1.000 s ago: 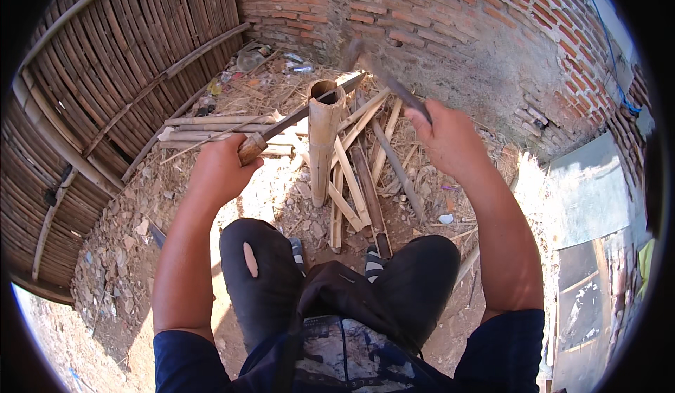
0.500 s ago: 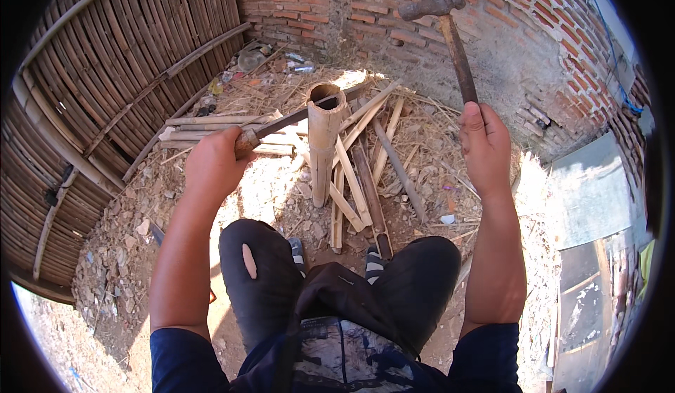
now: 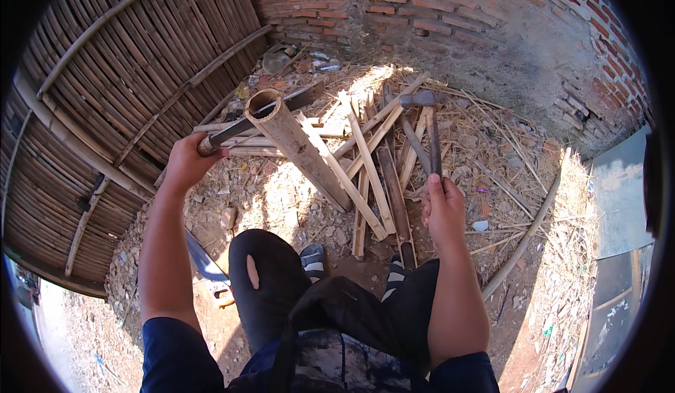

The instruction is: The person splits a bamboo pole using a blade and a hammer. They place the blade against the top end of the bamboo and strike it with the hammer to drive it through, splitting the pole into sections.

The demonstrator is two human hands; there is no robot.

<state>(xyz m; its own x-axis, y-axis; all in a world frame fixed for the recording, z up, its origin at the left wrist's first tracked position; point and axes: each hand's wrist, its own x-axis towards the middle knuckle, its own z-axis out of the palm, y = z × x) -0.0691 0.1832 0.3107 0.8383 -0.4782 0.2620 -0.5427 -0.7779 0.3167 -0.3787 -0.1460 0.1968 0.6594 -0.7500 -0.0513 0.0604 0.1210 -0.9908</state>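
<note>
My left hand (image 3: 187, 161) is closed round the wooden handle of a machete (image 3: 301, 98). Its blade crosses the top of an upended bamboo tube (image 3: 302, 150), coming out on the far side; how deep it sits in the wall I cannot tell. The tube leans, its open top toward the left and its foot on the ground ahead of my knees. My right hand (image 3: 446, 210) grips the wooden handle of a hammer (image 3: 422, 99), held head-up to the right of the tube and apart from it.
Split bamboo strips (image 3: 371, 171) lie crossed beyond my feet. More bamboo poles (image 3: 256, 151) rest behind the tube. A handsaw (image 3: 204, 261) lies beside my left knee. A bamboo fence (image 3: 133, 62) bounds the left, a brick wall (image 3: 450, 13) the back. A long pole (image 3: 524, 242) lies right.
My right hand has come down and inward with the hammer. The bamboo tube has tipped its top leftward, and my left hand has shifted slightly left with the machete. The view has also moved.
</note>
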